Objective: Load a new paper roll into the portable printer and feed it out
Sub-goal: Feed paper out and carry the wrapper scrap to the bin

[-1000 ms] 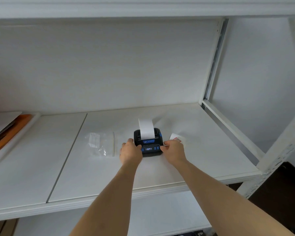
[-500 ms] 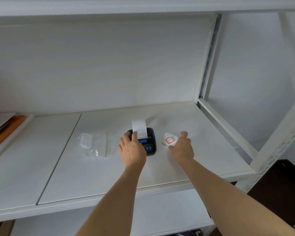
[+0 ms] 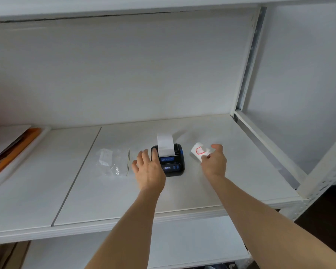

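Observation:
A small black portable printer (image 3: 172, 161) with blue buttons sits on the white shelf (image 3: 182, 191). A strip of white paper (image 3: 164, 144) stands up out of its top slot. My left hand (image 3: 148, 168) rests on the printer's left side, fingers spread, one fingertip on the lid. To the right, my right hand (image 3: 214, 162) pinches a white paper piece with a red outline (image 3: 197, 151), lifted a little off the shelf.
A clear zip bag (image 3: 113, 162) lies left of the printer. An orange-edged tray with flat items (image 3: 12, 150) sits at the far left. A metal upright and a rail (image 3: 248, 78) bound the shelf's right side. A lower shelf shows below.
My right hand left the printer, moved right and picked up the red-marked paper piece. My left hand slid up from the printer's front corner to its left side and lid.

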